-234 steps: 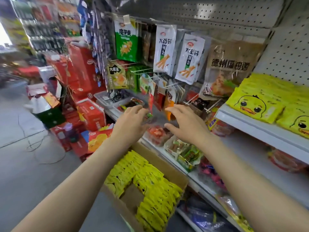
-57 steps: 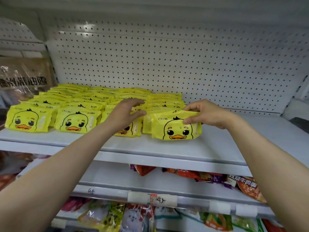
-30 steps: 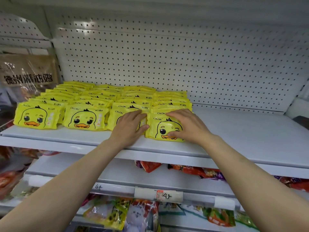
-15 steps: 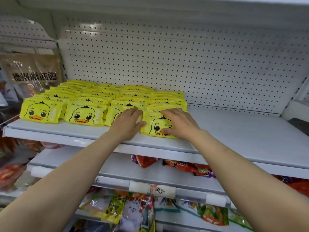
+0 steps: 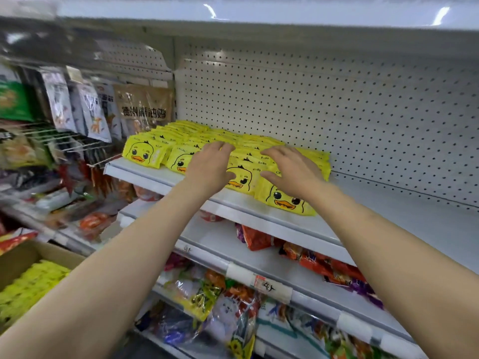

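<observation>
Left hand (image 5: 210, 168) palm down, fingers spread over yellow duck packs (image 5: 141, 151), gripping nothing. Right hand (image 5: 293, 171) likewise spread above front-right packs; contact unclear for both. Packs printed "CKOK", in rows on left part of white shelf (image 5: 414, 221). Pegboard (image 5: 337, 112) behind. Price label (image 5: 269, 287) below, handwritten "4". Cardboard box (image 5: 23, 256) lower left.

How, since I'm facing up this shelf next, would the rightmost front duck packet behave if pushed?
The duck packet probably slides easily: glossy film on a smooth shelf. Likely soft and light: a flat, puffy pouch. Lying flat, it should not roll.
</observation>
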Tool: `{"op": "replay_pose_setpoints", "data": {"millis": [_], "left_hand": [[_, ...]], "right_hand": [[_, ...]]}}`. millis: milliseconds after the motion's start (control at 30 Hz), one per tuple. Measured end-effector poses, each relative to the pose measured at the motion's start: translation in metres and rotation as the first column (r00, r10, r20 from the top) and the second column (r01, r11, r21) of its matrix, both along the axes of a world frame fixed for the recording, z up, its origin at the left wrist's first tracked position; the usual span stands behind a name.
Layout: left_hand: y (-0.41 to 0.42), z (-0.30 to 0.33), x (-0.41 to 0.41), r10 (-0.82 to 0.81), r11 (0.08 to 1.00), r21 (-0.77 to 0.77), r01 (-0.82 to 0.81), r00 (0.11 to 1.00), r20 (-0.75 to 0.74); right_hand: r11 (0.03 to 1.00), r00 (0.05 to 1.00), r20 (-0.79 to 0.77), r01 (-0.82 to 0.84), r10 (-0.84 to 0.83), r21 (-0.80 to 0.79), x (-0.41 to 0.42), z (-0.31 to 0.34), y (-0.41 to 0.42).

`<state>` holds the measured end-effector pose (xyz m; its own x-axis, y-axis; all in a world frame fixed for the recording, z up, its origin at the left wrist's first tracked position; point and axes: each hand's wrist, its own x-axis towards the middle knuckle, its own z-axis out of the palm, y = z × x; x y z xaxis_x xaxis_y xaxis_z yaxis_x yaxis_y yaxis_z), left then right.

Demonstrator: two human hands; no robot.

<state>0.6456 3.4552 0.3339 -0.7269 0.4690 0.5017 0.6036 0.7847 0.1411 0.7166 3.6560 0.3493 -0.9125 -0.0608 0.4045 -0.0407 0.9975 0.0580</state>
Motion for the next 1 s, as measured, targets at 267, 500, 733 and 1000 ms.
{"op": "replay_pose_setpoints", "data": {"millis": [267, 500, 733, 1000], "left_hand": [[-0.118, 0.001, 0.021, 0.006, 0.998, -0.061, -0.005, 1.000, 0.025], [-0.260, -0.025, 0.030, 0.043, 0.996, -0.074, -0.040, 0.998, 0.038], [-0.384, -0.039, 0.029, 0.146, 0.984, -0.102, -0.146, 0.989, -0.008], [-0.476, -0.067, 0.004, 0.251, 0.960, -0.148, -0.239, 0.966, 0.062]], "right_hand": [[0.992, 0.993, 0.021, -0.119, 0.120, -0.043, 0.009, -0.002, -0.093], [0.963, 0.974, 0.005, -0.221, 0.225, -0.153, 0.003, -0.033, -0.217], [0.929, 0.944, 0.014, -0.322, 0.330, -0.180, -0.020, -0.044, -0.353], [0.907, 0.908, 0.107, -0.385, 0.405, -0.170, -0.067, -0.065, -0.454]]}}
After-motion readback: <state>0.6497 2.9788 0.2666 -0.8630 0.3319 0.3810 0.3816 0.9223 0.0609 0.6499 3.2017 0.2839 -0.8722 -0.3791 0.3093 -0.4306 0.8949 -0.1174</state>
